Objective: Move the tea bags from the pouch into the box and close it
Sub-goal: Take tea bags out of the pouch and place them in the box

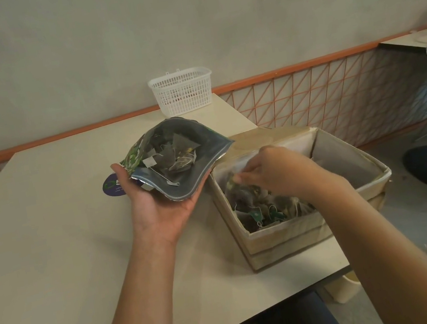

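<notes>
table [50, 247] | box [285, 237] at right edge | left hand [158, 208] cradles pouch [177, 156] | right hand [274, 174] pinches tea bag [231, 183]

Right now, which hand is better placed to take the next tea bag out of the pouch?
The right hand. It is over the box, beside the pouch mouth, pinching a tea bag. The left hand holds the pouch from below.

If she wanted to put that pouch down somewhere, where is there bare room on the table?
The widest bare stretch of the table lies on the person's left, from the left hand to the table's near and left edges. A smaller strip runs between the pouch and the white basket. The right side is crowded: the box fills it to the edge.
</notes>
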